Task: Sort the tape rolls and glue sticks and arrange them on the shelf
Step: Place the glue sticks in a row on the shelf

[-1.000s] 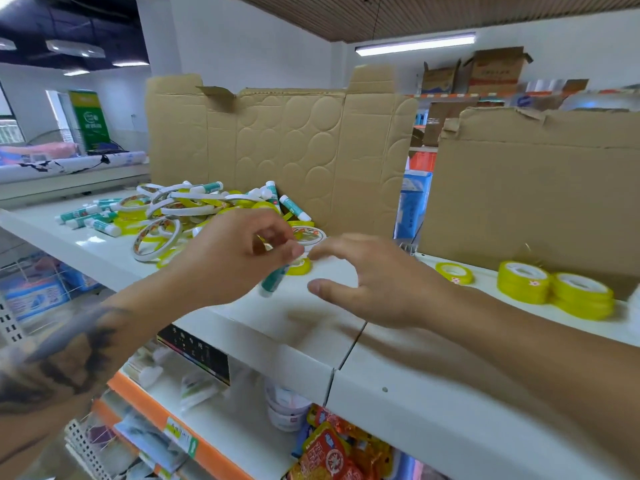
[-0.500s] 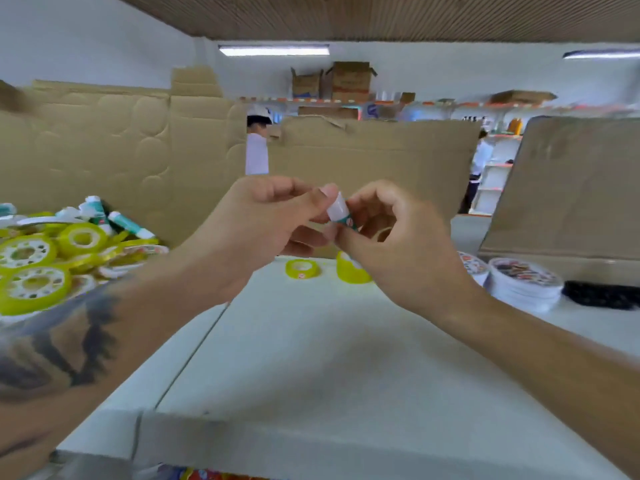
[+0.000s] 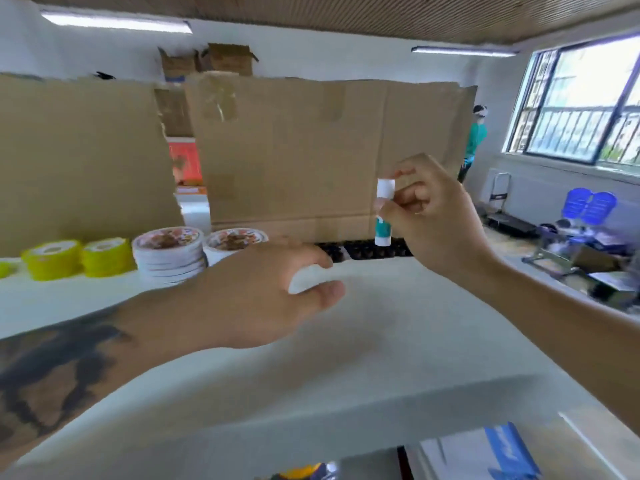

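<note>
Passed from the left hand [image 3: 256, 296], glue stick [image 3: 383, 216] stands pinched in right hand [image 3: 436, 220].

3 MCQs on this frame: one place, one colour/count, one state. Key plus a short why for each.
1. Where is the glue stick?
A. lying on the shelf
B. in the right hand
C. in the left hand
2. How many yellow tape stacks stand at left?
A. two
B. four
C. none
3. The left hand is:
A. gripping tape
B. pinching the stick
C. open, holding nothing

B: right hand pinches it upright above the shelf.
A: two side by side.
C: fingers relaxed, nothing in them.
</note>
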Motion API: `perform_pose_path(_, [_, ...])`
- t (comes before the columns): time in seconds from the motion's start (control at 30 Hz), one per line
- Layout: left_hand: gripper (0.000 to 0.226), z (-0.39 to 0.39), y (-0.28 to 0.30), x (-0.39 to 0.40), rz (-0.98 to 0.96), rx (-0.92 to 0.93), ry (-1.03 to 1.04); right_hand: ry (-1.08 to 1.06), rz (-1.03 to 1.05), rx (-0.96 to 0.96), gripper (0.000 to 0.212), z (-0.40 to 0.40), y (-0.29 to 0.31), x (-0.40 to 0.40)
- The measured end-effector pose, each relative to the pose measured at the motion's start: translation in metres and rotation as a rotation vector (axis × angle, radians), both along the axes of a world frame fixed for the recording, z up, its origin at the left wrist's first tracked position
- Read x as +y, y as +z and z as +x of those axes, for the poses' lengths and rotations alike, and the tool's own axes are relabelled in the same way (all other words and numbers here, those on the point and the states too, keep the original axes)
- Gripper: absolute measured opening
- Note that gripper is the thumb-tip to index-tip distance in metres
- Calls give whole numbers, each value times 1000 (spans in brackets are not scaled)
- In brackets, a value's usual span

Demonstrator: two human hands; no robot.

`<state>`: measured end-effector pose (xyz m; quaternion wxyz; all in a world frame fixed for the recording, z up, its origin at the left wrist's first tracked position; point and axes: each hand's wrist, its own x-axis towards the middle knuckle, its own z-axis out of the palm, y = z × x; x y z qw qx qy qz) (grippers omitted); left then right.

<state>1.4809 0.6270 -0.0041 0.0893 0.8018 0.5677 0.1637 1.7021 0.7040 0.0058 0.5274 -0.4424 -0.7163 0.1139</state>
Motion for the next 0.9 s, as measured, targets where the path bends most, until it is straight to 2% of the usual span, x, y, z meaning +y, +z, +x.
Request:
perform_pose_path(0.13, [66,70,-8,40,-49,130,7,-73,-32,-54,24,66,5,40])
perform_pose_path(0.3, [69,119,-19,85,-105,218,113,-101,-75,-139,23,101,6,90])
perform_pose_path(0.5, [80,113,-35,104,-171,231,313,-76,-49,-249,18,109,-9,134])
perform_pose_path(0.9, [80,115,-44,101,-159,201,331,-59,-35,-227,15,117,-38,147])
